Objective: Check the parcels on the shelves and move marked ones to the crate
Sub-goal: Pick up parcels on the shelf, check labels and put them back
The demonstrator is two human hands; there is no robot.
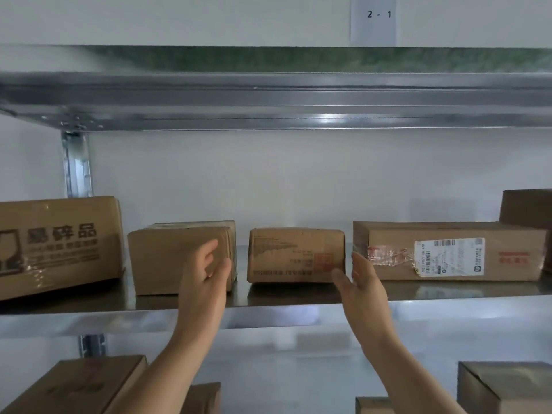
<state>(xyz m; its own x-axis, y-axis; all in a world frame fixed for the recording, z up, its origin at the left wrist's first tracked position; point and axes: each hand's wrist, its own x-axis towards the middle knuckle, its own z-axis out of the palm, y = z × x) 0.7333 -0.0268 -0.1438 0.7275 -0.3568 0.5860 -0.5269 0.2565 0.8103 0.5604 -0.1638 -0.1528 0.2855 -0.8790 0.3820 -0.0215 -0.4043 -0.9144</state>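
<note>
**Small parcel (295,255): lifting it cleanly**

It sits on the shelf (283,295). Our left grip (206,264) and right grip (363,279) flank it, both released. We'd squeeze both ends evenly, then tilt it to check.

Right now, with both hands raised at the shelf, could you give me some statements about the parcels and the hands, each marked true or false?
1. The left hand and the right hand are both open and hold nothing. True.
2. The white shipping label is on the small middle box. False: it is on the long box to its right.
3. The paper sign at the top reads 2 - 1. True.
4. The big box with large printed characters stands at the right end. False: it stands at the left end.
</note>
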